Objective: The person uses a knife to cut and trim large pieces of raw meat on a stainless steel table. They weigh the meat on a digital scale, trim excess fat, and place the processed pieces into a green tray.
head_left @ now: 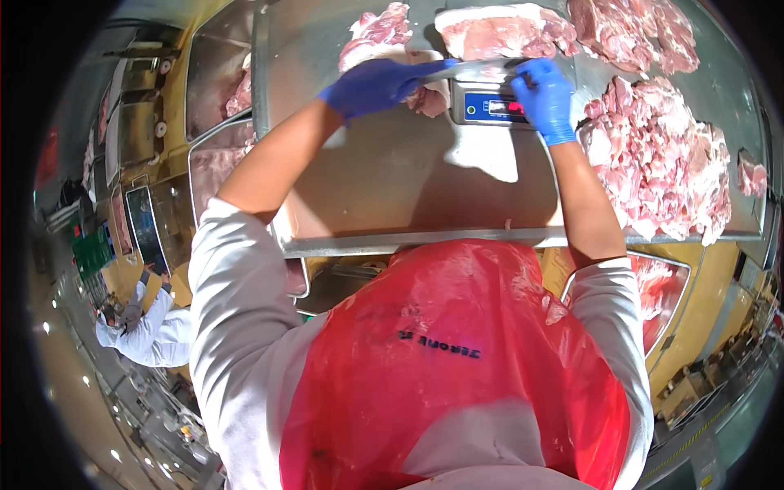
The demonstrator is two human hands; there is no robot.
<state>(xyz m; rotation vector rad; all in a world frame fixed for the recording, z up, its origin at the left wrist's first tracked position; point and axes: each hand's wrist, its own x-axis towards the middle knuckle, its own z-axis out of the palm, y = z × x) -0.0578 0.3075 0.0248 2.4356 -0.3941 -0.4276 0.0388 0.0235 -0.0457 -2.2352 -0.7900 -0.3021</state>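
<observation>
Metal table (367, 196) is stretching out beneath both gloved hands, with heaped meat trimmings (653, 155) sitting right of the right hand (542, 91), a long meat slab (502, 34) lying beyond the gap between the hands, and a small scale (482, 109) resting in that gap, nearer the right hand. Pale, thin strip (451, 72), too blurred to identify, is spanning the same gap, its long axis running left to right; the left hand (380, 86) is pointing along it, the right is curling its fingers at the other end, either grip staying unclear.
</observation>
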